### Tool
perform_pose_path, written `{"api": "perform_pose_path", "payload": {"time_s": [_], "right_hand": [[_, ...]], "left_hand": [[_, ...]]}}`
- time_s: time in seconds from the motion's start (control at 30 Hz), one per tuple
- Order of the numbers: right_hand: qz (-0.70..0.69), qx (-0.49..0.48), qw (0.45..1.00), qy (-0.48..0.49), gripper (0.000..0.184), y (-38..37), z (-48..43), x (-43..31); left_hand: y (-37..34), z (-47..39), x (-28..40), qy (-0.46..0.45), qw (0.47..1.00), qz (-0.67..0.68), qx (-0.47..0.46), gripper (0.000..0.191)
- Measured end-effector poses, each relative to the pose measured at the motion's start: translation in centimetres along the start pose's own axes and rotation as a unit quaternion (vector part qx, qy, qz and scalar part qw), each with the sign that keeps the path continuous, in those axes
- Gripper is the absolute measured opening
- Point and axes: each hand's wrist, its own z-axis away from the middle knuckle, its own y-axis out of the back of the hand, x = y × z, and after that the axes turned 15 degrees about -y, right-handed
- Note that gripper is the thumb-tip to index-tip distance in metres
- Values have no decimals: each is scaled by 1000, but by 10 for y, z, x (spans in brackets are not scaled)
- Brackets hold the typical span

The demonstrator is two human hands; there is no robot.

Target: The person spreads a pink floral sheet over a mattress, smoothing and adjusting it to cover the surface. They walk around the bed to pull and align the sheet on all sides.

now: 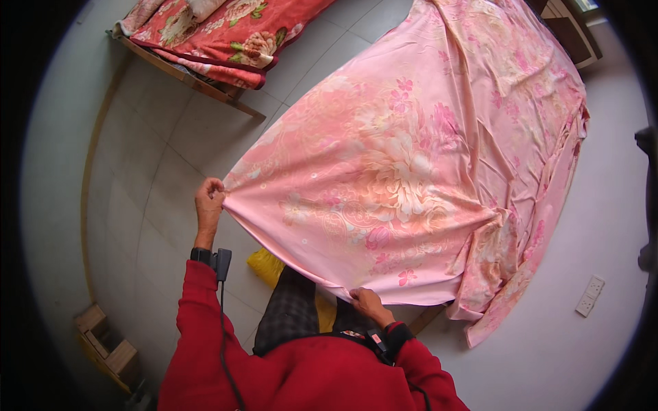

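A pink floral fabric cover (360, 169) spreads over what looks like a bed, bunched and creased on its right side. Its left corner is pinched in my left hand (211, 192), which pulls the cloth out taut past the bed. Near my waist, my right hand (367, 303) grips the near edge of the same cover. Between the two hands the edge runs in a slanting line, slightly rolled. What lies beneath the cover is mostly hidden.
At the upper left stands a wooden bed frame (190, 79) with a red floral blanket (231, 36). A yellow bag (266, 267) lies by my legs. A small wooden object (110, 347) is at the lower left. Wall sockets (590, 296) are at the right.
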Motion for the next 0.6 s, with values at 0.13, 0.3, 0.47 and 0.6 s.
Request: {"api": "perform_pose_path", "payload": {"time_s": [0.13,0.3,0.47,0.6], "right_hand": [[38,-19,998,-38,24,-7,-13,-13],[-30,25,999,-17,49,-10,-12,-21],[-82,10,996,-26,41,7,-14,-18],[-146,18,986,-74,34,18,-10,-9]], "left_hand": [[-10,-2,-63,-8,994,-106,-14,30],[-24,-10,-80,143,987,-72,-26,41],[-33,-18,-82,176,976,-91,-91,29],[-34,-10,-91,-2,956,-279,-88,30]]}}
